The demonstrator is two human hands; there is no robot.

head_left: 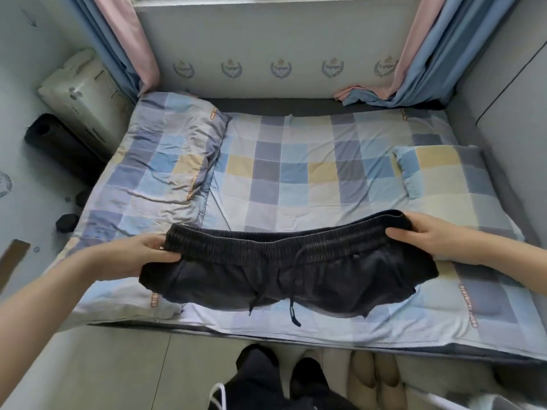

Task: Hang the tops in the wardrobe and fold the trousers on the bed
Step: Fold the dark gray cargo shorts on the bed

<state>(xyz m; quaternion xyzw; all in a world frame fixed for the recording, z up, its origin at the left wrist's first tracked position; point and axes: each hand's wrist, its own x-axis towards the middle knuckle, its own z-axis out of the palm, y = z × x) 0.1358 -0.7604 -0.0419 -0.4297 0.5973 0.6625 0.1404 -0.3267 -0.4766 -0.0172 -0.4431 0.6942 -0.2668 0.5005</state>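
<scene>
Dark grey trousers [284, 276] with an elastic waistband and two dangling drawstrings hang stretched between my hands above the near edge of the bed [296, 179]. My left hand [148, 253] pinches the left end of the waistband. At the right end, my right hand [426, 235] grips the waistband with its fingers curled over the top. The trouser legs look folded behind the front panel; how they lie is hidden. The bed has a checked blue, grey and yellow cover.
A folded checked quilt [165, 161] lies on the bed's left side and a matching pillow [444, 170] on the right. Curtains [414, 54] hang at both far corners. A dark roll [56, 143] and a bagged bundle [80, 93] stand left. Dark clothing [266, 377] lies on the floor below.
</scene>
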